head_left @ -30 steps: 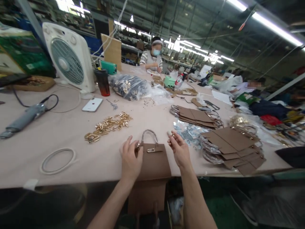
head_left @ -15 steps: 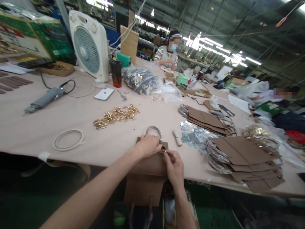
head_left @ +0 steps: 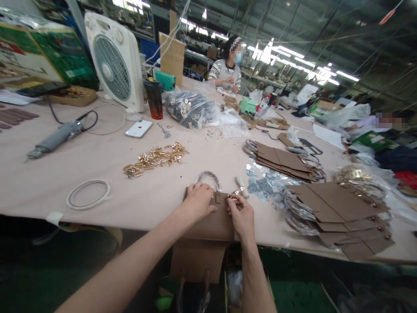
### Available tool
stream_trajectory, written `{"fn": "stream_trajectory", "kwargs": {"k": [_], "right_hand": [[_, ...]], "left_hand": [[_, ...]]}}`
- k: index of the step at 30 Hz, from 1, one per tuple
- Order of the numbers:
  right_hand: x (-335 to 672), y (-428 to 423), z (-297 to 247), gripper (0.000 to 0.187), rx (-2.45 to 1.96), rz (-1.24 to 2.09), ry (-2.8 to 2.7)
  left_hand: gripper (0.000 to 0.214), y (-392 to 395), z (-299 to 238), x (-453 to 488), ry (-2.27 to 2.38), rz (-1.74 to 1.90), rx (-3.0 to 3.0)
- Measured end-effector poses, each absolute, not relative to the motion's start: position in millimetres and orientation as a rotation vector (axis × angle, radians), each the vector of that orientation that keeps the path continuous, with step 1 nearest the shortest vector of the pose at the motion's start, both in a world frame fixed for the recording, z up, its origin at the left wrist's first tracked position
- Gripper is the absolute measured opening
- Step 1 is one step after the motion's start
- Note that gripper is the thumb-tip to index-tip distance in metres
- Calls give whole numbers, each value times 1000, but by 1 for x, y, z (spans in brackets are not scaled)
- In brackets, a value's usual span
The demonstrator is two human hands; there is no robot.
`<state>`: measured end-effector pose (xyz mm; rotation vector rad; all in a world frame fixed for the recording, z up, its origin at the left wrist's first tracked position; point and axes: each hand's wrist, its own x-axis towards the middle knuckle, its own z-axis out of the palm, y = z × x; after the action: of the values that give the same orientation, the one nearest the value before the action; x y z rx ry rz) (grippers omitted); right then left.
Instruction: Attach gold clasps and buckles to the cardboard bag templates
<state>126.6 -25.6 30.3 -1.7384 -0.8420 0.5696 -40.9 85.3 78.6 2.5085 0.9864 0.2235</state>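
brown bag (head_left: 213, 225) lies under the left grip (head_left: 198, 202).

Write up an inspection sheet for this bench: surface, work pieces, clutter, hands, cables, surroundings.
Surface: pale pink covered table, in use.
Work pieces: flat brown bag with a curved, film-wrapped handle; small gold metal plate.
Clutter: loose pile of gold metal fittings; scattered silver metal plates; overlapping stack of brown bag pieces; white smartphone.
Hands: left hand on the bag, anything under its fingers hidden; right hand has the plate at its fingertips.
Cables: dark cable looping behind the grey cylindrical power tool.
Surroundings: white box fan; person in striped sleeves across the table.
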Motion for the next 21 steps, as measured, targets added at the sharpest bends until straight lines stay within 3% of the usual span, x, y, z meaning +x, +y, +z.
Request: {"fn": "stream_trajectory", "kwargs": {"k": [9, 15, 21], "right_hand": [[126, -32, 31, 44, -1744, 600, -909], [119, -33, 23, 39, -1784, 471, -910], [109, -32, 22, 37, -1813, 332, -962]], "left_hand": [[89, 102, 86, -1, 969, 24, 2572], [78, 114, 77, -2, 871, 39, 2515], [81, 117, 67, -7, 843, 47, 2496]]}}
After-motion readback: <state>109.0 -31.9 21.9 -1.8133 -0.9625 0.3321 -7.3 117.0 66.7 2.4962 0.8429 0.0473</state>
